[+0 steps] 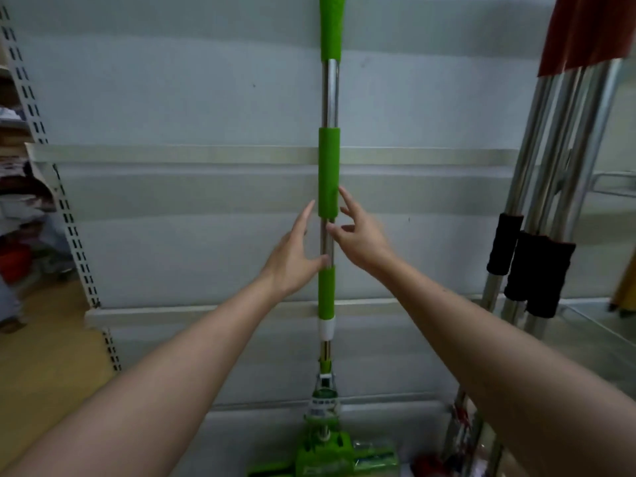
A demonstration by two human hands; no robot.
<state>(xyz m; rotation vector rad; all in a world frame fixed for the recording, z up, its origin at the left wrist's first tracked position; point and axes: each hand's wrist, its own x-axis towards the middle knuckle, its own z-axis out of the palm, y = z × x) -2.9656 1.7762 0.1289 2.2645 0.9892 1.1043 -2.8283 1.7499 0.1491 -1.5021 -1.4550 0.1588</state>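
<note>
A green mop [328, 173] stands upright against a pale wall panel [172, 98]. Its shaft alternates bare metal with green foam sleeves, and a white collar [326, 328] sits below the lowest sleeve. Its green head [323, 456] rests at the bottom, partly cut off by the edge of the view.

Both hands reach for the bare metal stretch between the middle and lower sleeves. The left hand [292, 256] is on the mop's left side, released, with its fingers straight and pointing upward beside the shaft. Its thumb [323, 260] touches the metal just above the lower sleeve. The right hand [361, 235] is on the mop's right side, also released, with its fingers spread and loosely bent. One fingertip [342, 191] touches the edge of the middle sleeve, and the thumb tip [331, 227] lies against the metal just under that sleeve. Neither hand wraps around the shaft.

Two pale horizontal rails cross the wall behind the mop, the upper rail [172, 154] passing behind the middle sleeve. Well to the right of the mop, a bundle of metal poles [550, 166] with black foam grips [530, 270] and red tops leans against the wall. Well to the left of the mop rises a slotted shelf upright [69, 218], with cluttered shelves beyond it and a tan floor [44, 356] below.
</note>
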